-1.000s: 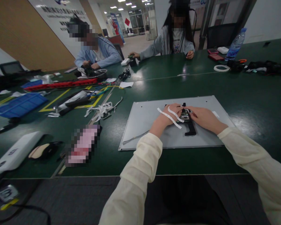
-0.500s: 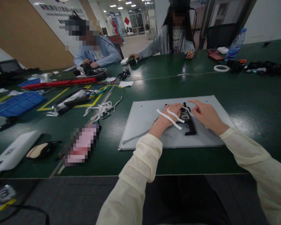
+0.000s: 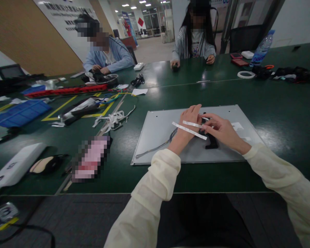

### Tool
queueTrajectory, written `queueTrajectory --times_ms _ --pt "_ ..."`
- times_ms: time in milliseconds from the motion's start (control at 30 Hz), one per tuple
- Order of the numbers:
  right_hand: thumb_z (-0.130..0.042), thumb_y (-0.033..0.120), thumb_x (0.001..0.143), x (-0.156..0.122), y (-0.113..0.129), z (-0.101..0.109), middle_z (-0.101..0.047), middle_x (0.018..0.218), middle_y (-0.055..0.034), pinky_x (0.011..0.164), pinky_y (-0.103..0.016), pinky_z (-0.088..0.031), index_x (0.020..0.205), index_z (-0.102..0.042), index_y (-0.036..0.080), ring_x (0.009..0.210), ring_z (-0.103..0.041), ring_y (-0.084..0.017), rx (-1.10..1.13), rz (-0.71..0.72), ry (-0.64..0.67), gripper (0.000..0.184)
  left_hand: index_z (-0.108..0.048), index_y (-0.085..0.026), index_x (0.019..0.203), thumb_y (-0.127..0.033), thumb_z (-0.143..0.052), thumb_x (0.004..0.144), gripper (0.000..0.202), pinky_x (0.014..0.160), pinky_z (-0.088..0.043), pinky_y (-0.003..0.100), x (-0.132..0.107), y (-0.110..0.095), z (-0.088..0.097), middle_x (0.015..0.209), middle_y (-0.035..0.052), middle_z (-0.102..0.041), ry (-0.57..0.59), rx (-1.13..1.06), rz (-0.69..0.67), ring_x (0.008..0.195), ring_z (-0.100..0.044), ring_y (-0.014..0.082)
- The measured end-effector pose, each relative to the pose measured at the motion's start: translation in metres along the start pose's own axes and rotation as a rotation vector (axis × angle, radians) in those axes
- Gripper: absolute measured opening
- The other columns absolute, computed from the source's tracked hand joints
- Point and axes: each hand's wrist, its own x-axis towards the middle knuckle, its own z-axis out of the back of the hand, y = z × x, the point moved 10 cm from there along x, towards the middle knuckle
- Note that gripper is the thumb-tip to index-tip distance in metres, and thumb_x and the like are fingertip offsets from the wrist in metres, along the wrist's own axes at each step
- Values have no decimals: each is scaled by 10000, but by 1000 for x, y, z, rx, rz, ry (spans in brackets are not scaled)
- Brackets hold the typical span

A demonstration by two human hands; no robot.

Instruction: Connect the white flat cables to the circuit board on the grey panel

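Observation:
Two narrow white strips of tape (image 3: 189, 131) lie across the back of my left hand (image 3: 187, 125). Its fingers are stretched out over the board, holding nothing that I can see. My right hand (image 3: 220, 130) has come up against it, thumb and fingertips pinched at the end of the upper white strip (image 3: 192, 124). Beneath both hands is a black bracket-like part (image 3: 212, 143), mostly hidden, on a pale grey board (image 3: 155, 137). A grey cable (image 3: 155, 150) runs from it toward the board's left corner.
Left of the board lie a tangle of white strips (image 3: 113, 121), a pink blurred-out item (image 3: 91, 160), a computer mouse (image 3: 45, 164) and a blue basket (image 3: 22, 113). A water bottle (image 3: 262, 50) and a white tape ring (image 3: 246, 74) stand far right. Two people sit opposite.
My right hand has moved left onto the strip. My left hand's fingers have lifted off the black part. Across the table, a person's hand has slid a dark object to the right.

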Motion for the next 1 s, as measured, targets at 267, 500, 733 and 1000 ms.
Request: queueTrajectory --times_ms 267,500,733,1000 --pt "-633 407 837 6 -6 17 -639 740 -8 603 -242 -477 1048 -635 181 634 -579 -112 225 -46 52 309 -482 -146 1314 -124 -399 901 421 1006 -443 353 3 10 4 1316 130 -557 -76 -103 17 1201 -544 209" --pt "-630 457 830 3 -24 50 -634 731 -12 523 -228 -428 1104 -644 188 560 -520 -92 104 -99 54 384 -644 -146 965 -471 -264 992 501 461 -437 211 3 24 -7 696 22 -660 113 -617 258 468 -593 96" --pt "-604 435 820 -6 -44 44 -661 766 -31 539 -228 -442 1118 -653 191 652 -604 -131 -48 -176 220 388 -654 -144 791 -417 -505 911 334 439 -395 186 -10 -6 -22 582 -3 -629 414 -631 188 403 -528 69" --pt "-542 362 818 -12 -45 32 -659 724 -8 559 -224 -434 995 -683 193 589 -595 -112 -152 -176 376 282 -631 -160 959 -167 -481 873 173 665 -478 261 -18 -31 -7 790 38 -684 262 -182 -61 678 -634 148"
